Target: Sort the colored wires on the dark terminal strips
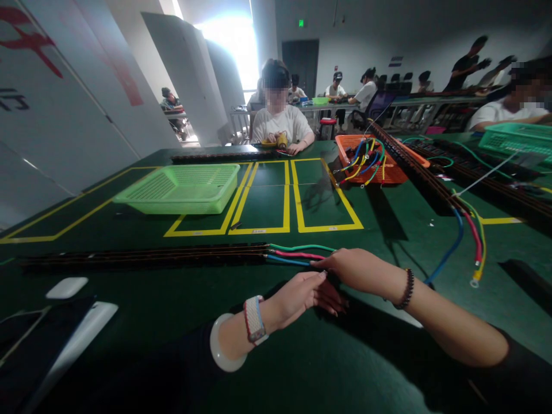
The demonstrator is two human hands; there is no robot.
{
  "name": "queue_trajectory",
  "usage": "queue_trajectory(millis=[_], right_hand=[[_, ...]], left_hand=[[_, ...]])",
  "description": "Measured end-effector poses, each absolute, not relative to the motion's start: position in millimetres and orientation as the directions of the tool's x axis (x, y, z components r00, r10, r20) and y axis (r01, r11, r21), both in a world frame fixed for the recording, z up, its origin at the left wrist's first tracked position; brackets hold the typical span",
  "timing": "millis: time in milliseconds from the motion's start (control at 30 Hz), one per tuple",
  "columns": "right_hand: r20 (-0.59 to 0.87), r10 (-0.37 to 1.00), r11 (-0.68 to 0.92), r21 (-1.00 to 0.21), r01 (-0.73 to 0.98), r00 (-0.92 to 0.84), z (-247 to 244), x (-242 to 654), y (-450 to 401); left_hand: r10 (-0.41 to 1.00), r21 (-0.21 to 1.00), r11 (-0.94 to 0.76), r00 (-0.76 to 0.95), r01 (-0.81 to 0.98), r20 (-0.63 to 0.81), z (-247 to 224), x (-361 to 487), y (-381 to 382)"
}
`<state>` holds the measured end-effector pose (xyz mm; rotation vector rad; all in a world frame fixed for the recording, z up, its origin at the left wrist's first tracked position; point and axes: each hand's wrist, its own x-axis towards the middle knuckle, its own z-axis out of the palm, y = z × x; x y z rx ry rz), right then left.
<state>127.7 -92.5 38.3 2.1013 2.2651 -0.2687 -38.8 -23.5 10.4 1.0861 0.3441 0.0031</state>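
Observation:
A long dark strip (164, 254) lies across the green table (181, 356), with green, red and blue wires (297, 255) leaving its right end. My right hand (356, 267) is closed round the ends of these wires, its fingers bent downward and partly hidden. Just below and to the left, my left hand (299, 296) has its thumb near the right fingertips and its other fingers stretched out over the table. Nothing shows in the left hand. The wires' far ends are hidden by the right hand.
A light green basket (202, 192) stands behind the strip. At the back right, an orange basket (375, 167) holds coloured wires beside another dark strip (414, 164) with loose wires. A white case (67, 287) lies at the left. Across the table sits a person (282, 123).

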Motion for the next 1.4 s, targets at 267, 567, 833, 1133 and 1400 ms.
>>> queue_trajectory(millis=[267,567,833,1133,1400], right_hand=[[0.093,0.996,0.017,-0.252,0.968,0.006,53.4,137.8,-81.0],[0.198,0.98,0.083,-0.456,0.886,0.01,-0.2,135.8,-53.6],[0.072,0.997,0.043,-0.553,0.832,-0.003,6.3,129.3,-48.1],[0.011,0.997,-0.053,-0.598,0.8,0.075,16.5,125.9,-51.4],[0.196,0.98,0.007,-0.263,0.965,0.046,24.8,116.4,-57.7]], left_hand=[[0.189,0.875,0.459,0.947,0.15,-0.262,13.4,-38.7,-23.4],[0.177,0.88,0.45,0.951,0.152,-0.255,11.0,-37.6,-20.8],[0.179,0.879,0.458,0.954,0.137,-0.242,10.4,-37.5,-22.5],[0.143,0.736,0.663,0.94,0.141,-0.31,7.6,-34.7,-17.2],[0.29,0.55,0.831,0.908,-0.082,-0.302,8.3,-33.3,-16.4]])
